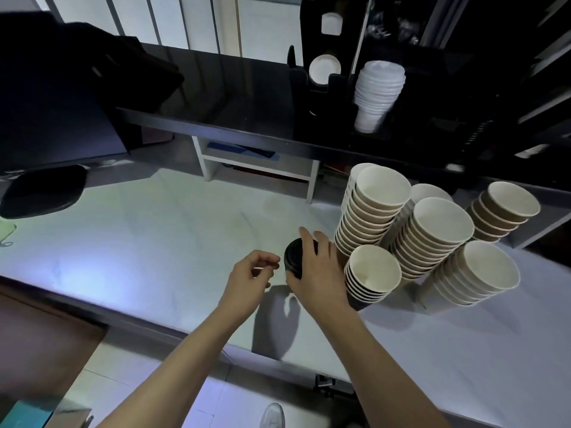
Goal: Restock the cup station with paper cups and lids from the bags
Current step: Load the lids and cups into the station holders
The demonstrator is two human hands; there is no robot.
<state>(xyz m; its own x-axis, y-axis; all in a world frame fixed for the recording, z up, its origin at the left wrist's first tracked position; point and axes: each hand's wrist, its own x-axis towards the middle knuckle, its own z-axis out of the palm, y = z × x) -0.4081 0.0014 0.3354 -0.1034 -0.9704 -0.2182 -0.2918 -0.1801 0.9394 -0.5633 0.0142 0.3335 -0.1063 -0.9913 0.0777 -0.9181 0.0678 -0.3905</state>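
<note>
Right grip: the right hand (pixel 315 273) wraps its fingers over a stack of black plastic lids (pixel 295 257), thumb underneath, clamped on it above the pale desk (pixel 148 242).
Left grip: the left hand (pixel 250 279) hangs just beside the lids, fingers loosely curled, fingertip and thumb nearly together; whether it pinches anything, I cannot tell.
Lids: the black stack sits tilted in the right hand, just left of the cups, its shadow falling on the desk below.
Cups, front: a short stack of brown paper cups with white insides (pixel 372 273) leans right by the right wrist, touching or all but touching the hand.
Cups, behind: a tall leaning stack (pixel 370 208), another tall one (pixel 429 239), a low one at front right (pixel 475 273), and a smaller stack on the far right (pixel 503 211), all crowded together on the desk.
Station: a black cup holder (pixel 432 97) stands on the dark raised counter (pixel 216 88), with a stack of white lids (pixel 378 91) in one slot and a white round cup end (pixel 324 69) showing in a cut-out to its left.
Under the counter: a small white shelf (pixel 256 168).
Far left: a black round-edged object (pixel 43 189) lies at the desk's edge.
</note>
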